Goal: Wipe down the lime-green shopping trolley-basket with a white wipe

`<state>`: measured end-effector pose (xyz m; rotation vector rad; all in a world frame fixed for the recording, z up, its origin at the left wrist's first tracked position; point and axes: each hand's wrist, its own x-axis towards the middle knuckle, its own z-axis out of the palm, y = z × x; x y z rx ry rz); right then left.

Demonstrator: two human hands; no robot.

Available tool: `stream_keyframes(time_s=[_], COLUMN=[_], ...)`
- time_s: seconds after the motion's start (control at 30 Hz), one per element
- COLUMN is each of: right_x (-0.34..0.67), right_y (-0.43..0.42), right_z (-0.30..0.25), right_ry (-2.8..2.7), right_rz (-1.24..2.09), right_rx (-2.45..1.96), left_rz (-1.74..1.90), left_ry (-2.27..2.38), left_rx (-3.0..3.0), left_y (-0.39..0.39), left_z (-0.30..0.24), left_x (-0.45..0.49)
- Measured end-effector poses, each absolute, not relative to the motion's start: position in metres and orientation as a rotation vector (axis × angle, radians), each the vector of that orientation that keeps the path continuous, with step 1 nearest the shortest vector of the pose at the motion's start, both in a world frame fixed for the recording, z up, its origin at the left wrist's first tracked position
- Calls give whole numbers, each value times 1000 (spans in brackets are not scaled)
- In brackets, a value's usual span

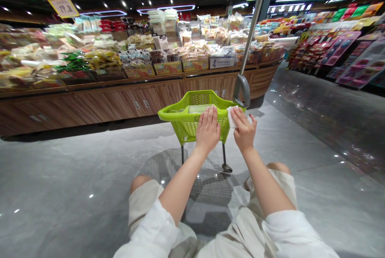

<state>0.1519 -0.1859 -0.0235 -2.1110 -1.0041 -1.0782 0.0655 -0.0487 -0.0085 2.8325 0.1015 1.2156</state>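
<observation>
A lime-green wheeled shopping basket [177,119] stands on the shop floor right in front of me. My left hand [207,130] lies flat against its near wall, fingers together and pointing up over the rim. My right hand [244,130] presses a white cloth [231,115] against the basket's near right corner, fingers laid over the cloth. A grey handle pole [251,35] rises from that corner, slanting up to the right. Something pale lies inside the basket, and I cannot make out what it is. My knees show below in light shorts.
A long wooden display counter [126,101] curves across the back, piled with packaged foods. A yellow price sign [63,7] hangs at upper left. Shelves of colourful goods [337,45] line the right side. Glossy grey tile floor [75,170] surrounds me.
</observation>
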Motion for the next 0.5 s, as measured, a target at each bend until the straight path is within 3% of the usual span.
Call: stream_keyframes(time_s=[0.13, 0.33, 0.5], right_x=[147, 135, 153], right_y=[-175, -171, -187], right_z=[-26, -20, -27], right_ry=[-831, -1163, -870], right_rz=[-1119, -1020, -1118], right_rx=[-2084, -2089, -2079], left_rz=[1223, 1202, 1217], left_ry=[107, 93, 100], left_rx=[2831, 2841, 2836], left_y=[-51, -48, -49], left_z=[-9, -8, -9], left_x=[66, 65, 66])
